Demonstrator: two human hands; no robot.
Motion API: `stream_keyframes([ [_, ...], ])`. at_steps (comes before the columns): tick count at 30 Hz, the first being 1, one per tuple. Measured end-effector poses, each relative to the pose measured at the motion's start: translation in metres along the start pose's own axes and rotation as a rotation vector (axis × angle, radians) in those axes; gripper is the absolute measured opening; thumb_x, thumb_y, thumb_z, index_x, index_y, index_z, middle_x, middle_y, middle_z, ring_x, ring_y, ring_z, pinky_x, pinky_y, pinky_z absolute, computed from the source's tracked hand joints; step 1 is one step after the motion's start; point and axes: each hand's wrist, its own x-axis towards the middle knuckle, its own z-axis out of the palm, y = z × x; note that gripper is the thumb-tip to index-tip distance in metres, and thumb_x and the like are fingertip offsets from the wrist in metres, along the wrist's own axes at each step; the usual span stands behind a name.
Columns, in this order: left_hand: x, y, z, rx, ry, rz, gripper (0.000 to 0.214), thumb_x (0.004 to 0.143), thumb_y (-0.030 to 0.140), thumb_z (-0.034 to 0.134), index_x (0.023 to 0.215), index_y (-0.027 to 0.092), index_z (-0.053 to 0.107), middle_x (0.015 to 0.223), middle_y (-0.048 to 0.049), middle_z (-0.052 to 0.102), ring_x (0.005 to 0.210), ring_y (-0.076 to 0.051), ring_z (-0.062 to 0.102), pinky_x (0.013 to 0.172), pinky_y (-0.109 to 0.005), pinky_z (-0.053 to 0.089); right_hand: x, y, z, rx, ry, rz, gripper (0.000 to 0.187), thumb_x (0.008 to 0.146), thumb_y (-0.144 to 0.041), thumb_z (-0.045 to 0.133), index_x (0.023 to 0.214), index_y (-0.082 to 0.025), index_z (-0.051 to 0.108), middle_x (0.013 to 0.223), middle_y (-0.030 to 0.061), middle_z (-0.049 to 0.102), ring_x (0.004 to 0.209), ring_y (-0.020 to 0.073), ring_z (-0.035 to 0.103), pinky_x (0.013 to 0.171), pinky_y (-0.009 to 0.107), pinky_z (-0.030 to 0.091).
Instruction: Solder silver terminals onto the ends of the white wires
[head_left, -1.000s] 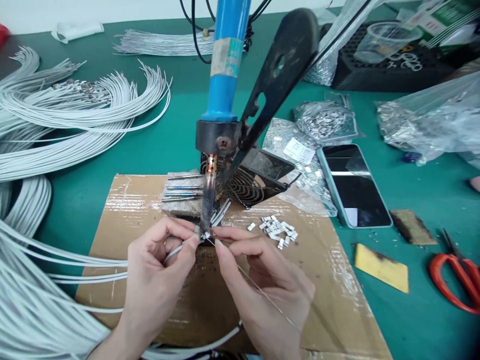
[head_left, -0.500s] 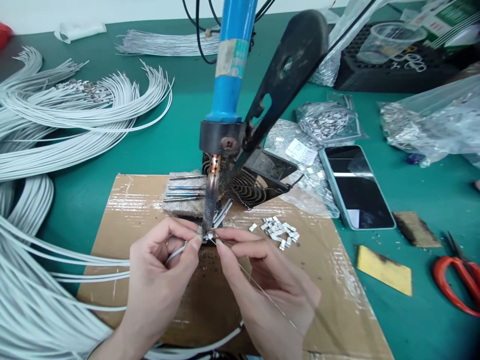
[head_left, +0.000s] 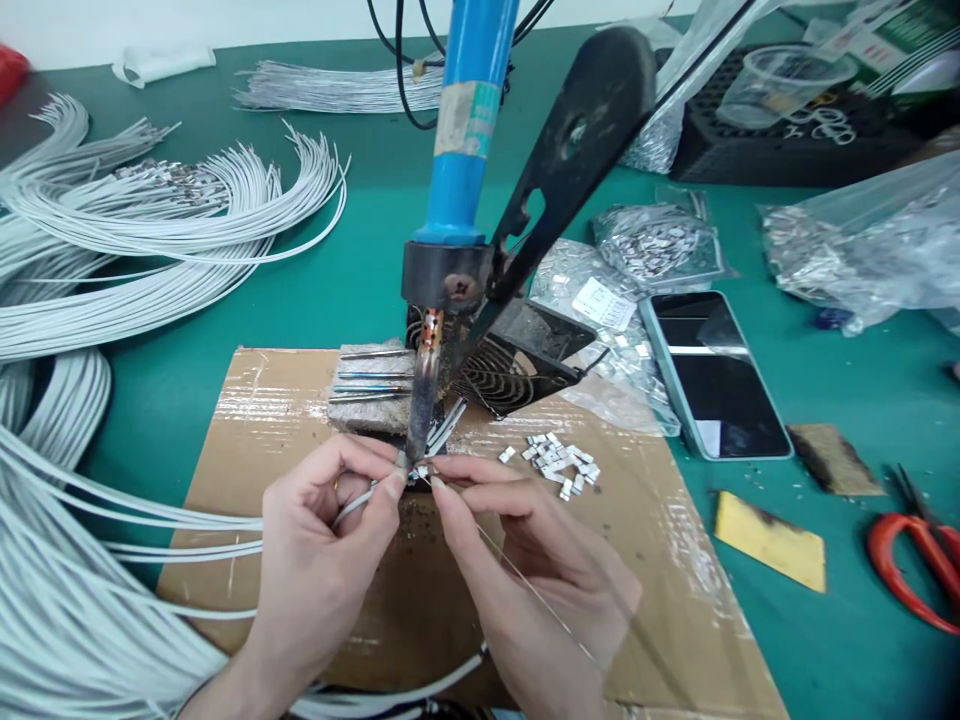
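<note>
A blue-handled soldering iron (head_left: 457, 195) is held tip-down in a black metal bracket (head_left: 574, 140). My left hand (head_left: 322, 545) pinches a white cable (head_left: 352, 506) between thumb and index finger, its end right at the iron's tip. From the other side, my right hand (head_left: 540, 575) pinches a thin solder wire (head_left: 495, 547), which trails back across the palm. A small shiny metal piece (head_left: 422, 472) sits between the fingertips under the tip. Fingers partly cover the joint, so the exact contact cannot be made out.
Cardboard (head_left: 660, 580) lies under my hands. Small metal terminals (head_left: 559, 462) are heaped to the right, near a phone (head_left: 720, 380), a yellow sponge (head_left: 771, 540) and red-handled scissors (head_left: 911, 560). Bundled white cables (head_left: 97, 590) fill the left. Behind the tip stands a small black fan (head_left: 502, 375).
</note>
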Motion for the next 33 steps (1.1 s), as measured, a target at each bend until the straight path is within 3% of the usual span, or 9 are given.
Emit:
stream_keyframes([
  [22,0.0018,-0.0013,-0.0047,0.003,0.001,0.022,0.015,0.086,0.012,0.074,0.074,0.022,0.075,0.085,0.0018,0.074,0.061,-0.006,0.063,0.051,-0.013,0.044,0.0025,-0.0011,0.0028,-0.06,-0.001,-0.03,0.02,0.089,-0.007,0.076,0.08,-0.024,0.071,0.094,-0.0055,0.082,0.083,0.0083,0.077,0.079,0.017,0.059],
  [33,0.0025,-0.002,-0.0044,0.005,0.007,0.038,0.016,0.087,0.012,0.074,0.074,0.022,0.075,0.085,0.0018,0.074,0.061,-0.006,0.061,0.051,-0.013,0.044,0.0008,-0.0033,0.0016,-0.065,-0.002,-0.043,0.021,0.088,-0.005,0.075,0.079,-0.023,0.071,0.092,-0.0029,0.082,0.083,0.0114,0.078,0.078,0.02,0.06],
])
